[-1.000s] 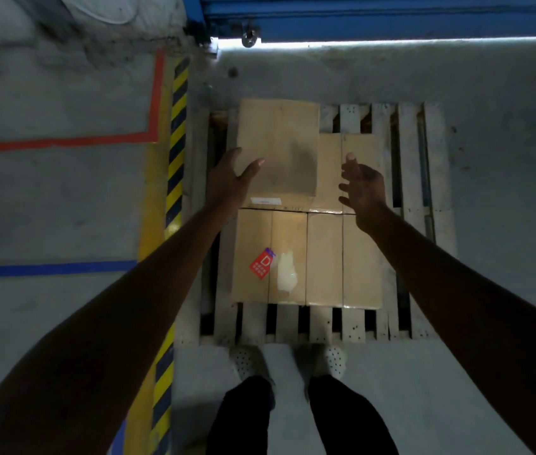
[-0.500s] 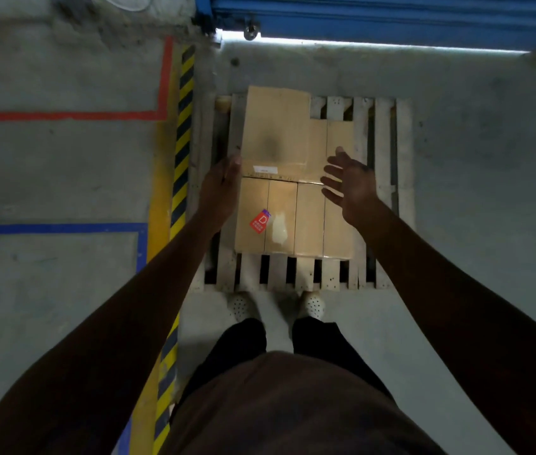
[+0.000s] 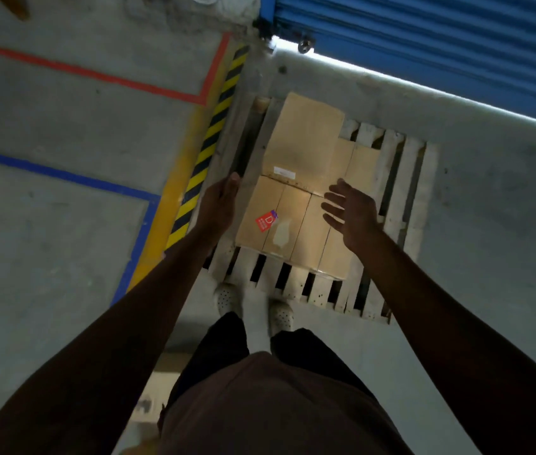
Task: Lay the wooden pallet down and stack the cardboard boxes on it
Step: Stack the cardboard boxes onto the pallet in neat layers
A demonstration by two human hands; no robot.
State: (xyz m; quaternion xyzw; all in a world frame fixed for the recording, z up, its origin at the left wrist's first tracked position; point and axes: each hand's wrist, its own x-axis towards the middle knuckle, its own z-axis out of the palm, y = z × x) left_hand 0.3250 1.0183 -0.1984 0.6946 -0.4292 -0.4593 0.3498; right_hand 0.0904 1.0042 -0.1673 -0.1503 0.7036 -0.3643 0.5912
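1. the wooden pallet lies flat on the grey concrete floor, its slats running away from the person, just in front of their two light shoes.
2. cardboard boxes sit on the left and middle part of the pallet; the slats on its right side are bare.
3. the near box carries a red sticker and a pale smear on top; a second near box sits touching it on the right.
4. behind them, a taller far box with a small white label stands at the pallet's far left, and a lower box shows just beside it on the right.
5. the left hand is released, fingers straight and together, held above the pallet's left edge, just left of the stickered box; contact with the box cannot be told.
6. the right hand is released too, fingers spread, hovering over the right near box with nothing in its grasp.
7. neither hand holds a box; the boxes lie between and below the two hands.
8. a yellow-and-black striped line runs along the pallet's left side; red and blue floor lines lie further left.
9. a blue roller shutter stands beyond the pallet, with a bright gap under it.
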